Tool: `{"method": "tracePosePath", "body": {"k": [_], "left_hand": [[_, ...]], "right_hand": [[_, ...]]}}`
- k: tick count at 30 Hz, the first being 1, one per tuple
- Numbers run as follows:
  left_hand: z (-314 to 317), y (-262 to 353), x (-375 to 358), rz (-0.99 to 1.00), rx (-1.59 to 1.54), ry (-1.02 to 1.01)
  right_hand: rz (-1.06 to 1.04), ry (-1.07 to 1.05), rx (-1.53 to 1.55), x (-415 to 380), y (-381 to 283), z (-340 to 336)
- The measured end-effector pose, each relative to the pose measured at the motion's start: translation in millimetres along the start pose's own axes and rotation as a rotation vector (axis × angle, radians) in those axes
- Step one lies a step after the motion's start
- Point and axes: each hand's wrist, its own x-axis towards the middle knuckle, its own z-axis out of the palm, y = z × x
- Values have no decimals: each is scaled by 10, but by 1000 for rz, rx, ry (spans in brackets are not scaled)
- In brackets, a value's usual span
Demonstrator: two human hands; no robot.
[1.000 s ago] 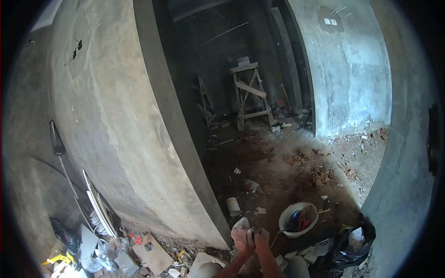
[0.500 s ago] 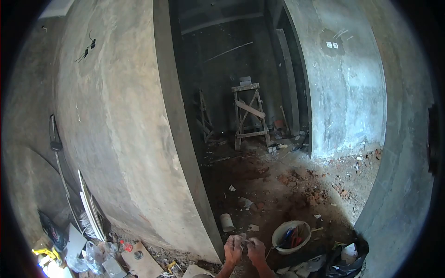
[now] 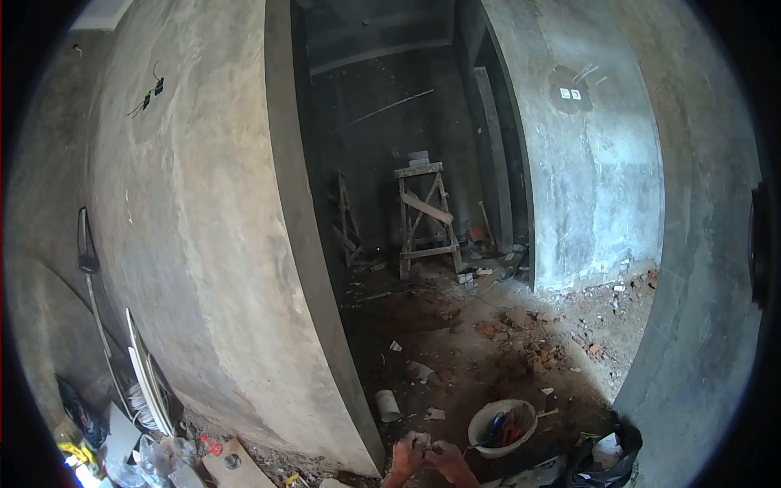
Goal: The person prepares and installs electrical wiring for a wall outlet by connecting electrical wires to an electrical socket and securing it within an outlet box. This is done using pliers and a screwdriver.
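Note:
Both hands are low in the view, in front of the doorway. My left hand (image 3: 407, 454) has its fingers closed around something small and greyish that I cannot make out. Close against it, my right hand (image 3: 446, 458) is also closed, its fingertips meeting those of the left. To the right of the hands stands a whitish bucket (image 3: 474, 437) holding tools with red and blue handles (image 3: 509, 429). A pale cylindrical container (image 3: 388, 406) lies on the floor just beyond the left hand.
A wooden trestle (image 3: 427, 253) stands inside the dark room. Broken rubble (image 3: 541, 358) covers part of the floor. At right is a black bag (image 3: 626, 464). Plastic bags (image 3: 154, 459), a board (image 3: 236, 468) and white strips (image 3: 143, 374) lie or lean at lower left.
The view has tilted up and shifted slightly right, so the surroundings appear lower and further left. Both hands remain together, now nearer the bottom edge.

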Motion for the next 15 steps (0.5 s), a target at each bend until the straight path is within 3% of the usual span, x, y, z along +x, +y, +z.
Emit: {"method": "tracePosePath", "body": {"k": [4, 7, 11, 13, 14, 15], "left_hand": [[36, 26, -52, -46, 79, 34], [83, -44, -44, 9, 106, 70], [186, -373, 28, 118, 251, 66], [248, -716, 106, 644, 543, -115], [263, -734, 64, 647, 543, -118], [282, -750, 14, 447, 370, -122]], "right_hand": [[67, 38, -155, -5, -102, -5], [-73, 216, -343, 17, 109, 112], [-174, 291, -90, -155, 101, 192], [-215, 307, -117, -182, 38, 145], [-235, 320, -162, -184, 26, 106], [-274, 344, -252, -184, 35, 65]]}}
